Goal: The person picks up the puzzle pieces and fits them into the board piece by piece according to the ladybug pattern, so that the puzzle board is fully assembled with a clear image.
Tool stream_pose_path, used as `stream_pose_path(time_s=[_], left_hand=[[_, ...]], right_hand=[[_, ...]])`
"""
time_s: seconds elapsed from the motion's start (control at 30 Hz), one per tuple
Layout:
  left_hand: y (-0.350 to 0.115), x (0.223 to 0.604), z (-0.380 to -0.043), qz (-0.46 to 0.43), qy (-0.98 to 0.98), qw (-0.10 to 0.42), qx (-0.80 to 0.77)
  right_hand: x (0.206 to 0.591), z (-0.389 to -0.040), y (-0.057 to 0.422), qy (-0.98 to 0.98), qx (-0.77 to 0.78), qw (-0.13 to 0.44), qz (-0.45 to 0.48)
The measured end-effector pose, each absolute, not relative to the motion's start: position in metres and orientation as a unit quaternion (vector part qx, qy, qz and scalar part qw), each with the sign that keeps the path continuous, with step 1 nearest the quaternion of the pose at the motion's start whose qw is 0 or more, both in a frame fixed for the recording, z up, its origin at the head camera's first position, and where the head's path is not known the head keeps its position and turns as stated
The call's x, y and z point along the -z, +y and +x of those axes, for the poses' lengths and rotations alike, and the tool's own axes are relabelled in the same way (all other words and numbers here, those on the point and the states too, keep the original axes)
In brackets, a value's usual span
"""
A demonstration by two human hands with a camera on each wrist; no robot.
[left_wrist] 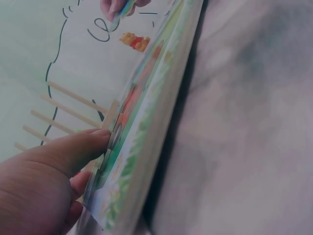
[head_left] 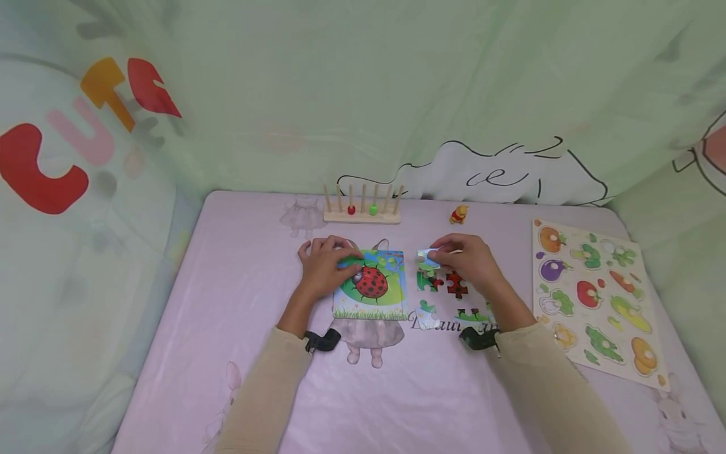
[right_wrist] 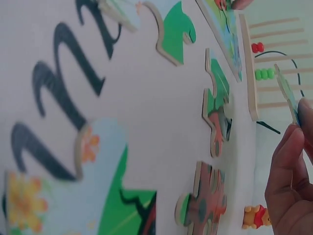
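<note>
Two bare hands at work with a jigsaw on a pale, cloth-covered desk [head_left: 351, 391]. The right hand [head_left: 467, 258] pinches a blue-and-green puzzle piece [head_left: 428, 257] between thumb and fingers, raised above the desk surface, nearer the far edge than the near one. The left hand [head_left: 326, 268] has its thumb on the left part of the ladybird board [head_left: 371, 309]; whether its other fingers grip the rim or merely rest there cannot be told. The board lies about midway between the desk's left and right edges, toward the far edge. On its side toward the desk's right edge lie loose pieces, among them a red spotted piece [head_left: 456, 285].

Handling: the held piece shows a thin, pale, wood-like edge and is judged light and stiff, unlikely to bend. Its glossy printed face may slip under a fingertip, and its narrow tabs seem the parts likeliest to chip. The sound hold is a light pinch on the broad body, thumb on one face and fingers on the other, tabs left free. The board appears rigid and flat, best steadied by its rim.
</note>
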State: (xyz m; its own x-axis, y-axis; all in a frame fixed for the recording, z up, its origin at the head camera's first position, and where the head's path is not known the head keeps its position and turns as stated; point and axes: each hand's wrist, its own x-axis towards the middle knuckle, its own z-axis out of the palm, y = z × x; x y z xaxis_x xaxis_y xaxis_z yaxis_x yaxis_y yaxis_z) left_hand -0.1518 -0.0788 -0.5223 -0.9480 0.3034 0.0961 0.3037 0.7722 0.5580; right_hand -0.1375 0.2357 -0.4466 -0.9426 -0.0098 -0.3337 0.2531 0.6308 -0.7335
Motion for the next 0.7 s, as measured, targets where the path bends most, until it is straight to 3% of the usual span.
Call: stream_pose_path(time_s=[0.7], left_hand=[[-0.079, 0.522, -0.151, -0.161, -0.941, 0.001, 0.297]], right_hand=[[0.455, -0.147, 0.203, 0.871, 0.455, 0.179, 0.044]])
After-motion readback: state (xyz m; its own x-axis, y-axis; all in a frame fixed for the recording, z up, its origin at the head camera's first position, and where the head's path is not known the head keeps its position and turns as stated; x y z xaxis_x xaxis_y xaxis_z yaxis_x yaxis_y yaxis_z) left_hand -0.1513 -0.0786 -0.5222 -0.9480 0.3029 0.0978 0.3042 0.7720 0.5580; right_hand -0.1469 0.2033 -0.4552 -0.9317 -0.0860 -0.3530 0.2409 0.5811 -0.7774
